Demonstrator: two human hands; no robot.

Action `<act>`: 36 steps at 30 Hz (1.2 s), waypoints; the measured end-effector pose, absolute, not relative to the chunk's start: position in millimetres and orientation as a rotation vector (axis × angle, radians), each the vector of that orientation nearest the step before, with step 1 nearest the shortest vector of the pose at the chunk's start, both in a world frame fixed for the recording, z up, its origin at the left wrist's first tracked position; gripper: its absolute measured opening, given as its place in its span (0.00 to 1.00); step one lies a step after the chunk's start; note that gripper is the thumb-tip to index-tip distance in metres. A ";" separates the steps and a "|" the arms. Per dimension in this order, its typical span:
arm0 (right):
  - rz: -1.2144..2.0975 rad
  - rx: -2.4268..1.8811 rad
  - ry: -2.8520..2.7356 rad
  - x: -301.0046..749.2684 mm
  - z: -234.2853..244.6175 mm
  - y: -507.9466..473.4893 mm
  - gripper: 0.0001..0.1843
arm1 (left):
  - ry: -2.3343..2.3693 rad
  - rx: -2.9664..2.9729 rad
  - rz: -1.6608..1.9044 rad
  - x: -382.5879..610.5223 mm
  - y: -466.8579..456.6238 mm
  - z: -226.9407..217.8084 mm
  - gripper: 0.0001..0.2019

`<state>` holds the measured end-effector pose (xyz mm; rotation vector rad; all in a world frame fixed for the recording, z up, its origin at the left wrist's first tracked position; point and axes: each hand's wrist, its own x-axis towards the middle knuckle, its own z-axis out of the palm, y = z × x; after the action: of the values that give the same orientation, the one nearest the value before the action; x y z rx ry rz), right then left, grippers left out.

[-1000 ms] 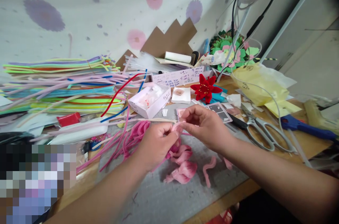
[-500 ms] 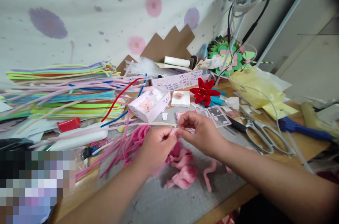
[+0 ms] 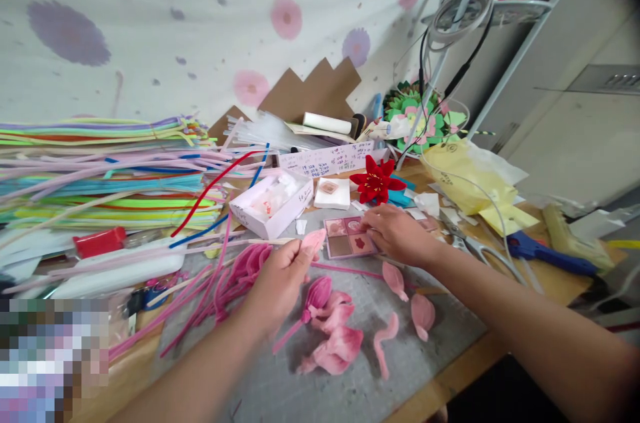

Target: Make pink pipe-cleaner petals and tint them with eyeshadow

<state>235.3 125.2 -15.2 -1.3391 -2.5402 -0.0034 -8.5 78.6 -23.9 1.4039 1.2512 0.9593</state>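
Observation:
A pale pink fuzzy petal is pinched between the thumb and fingers of my left hand, its tip pointing up and right. My right hand is at the right side of a makeup palette with pink and brown pans, fingers bent and close together. Its fingertips are partly hidden, so I cannot make out what they hold. Below, on the grey mat, lie a darker pink bud, shaded pink petals, a bent pink strip and two loose petals.
Bundles of coloured pipe cleaners fill the left, with looped pink ones beside my left hand. A white box and red flower sit behind. Scissors and a blue-handled tool lie at right.
My hands have come apart. The right one has moved away to the palette, while the left keeps the pale petal. The view has shifted, and more petals on the mat show.

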 end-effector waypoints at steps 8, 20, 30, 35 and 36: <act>-0.182 -1.276 -2.648 234.6 -18.2 127.3 0.14 | 1.270 1.334 1.011 -6.3 75.4 -22.2 0.17; -0.266 -0.748 -2.554 195.5 7.3 72.7 0.14 | 1.071 1.315 1.035 -4.7 67.6 -21.7 0.18; -0.408 -0.734 -2.524 196.0 4.3 66.9 0.09 | 1.008 1.238 1.122 -3.8 63.9 -21.1 0.16; -0.407 -0.741 -2.510 197.0 4.3 63.9 0.09 | 1.031 1.243 1.139 -4.4 63.6 -22.1 0.15; -0.401 -0.737 -2.511 196.4 4.1 62.8 0.09 | 1.031 1.235 1.142 -4.2 63.4 -21.8 0.14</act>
<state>196.4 62.8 4.1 -0.7374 -2.5114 -0.4012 -4.2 63.4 -21.8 1.2347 1.0313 1.1417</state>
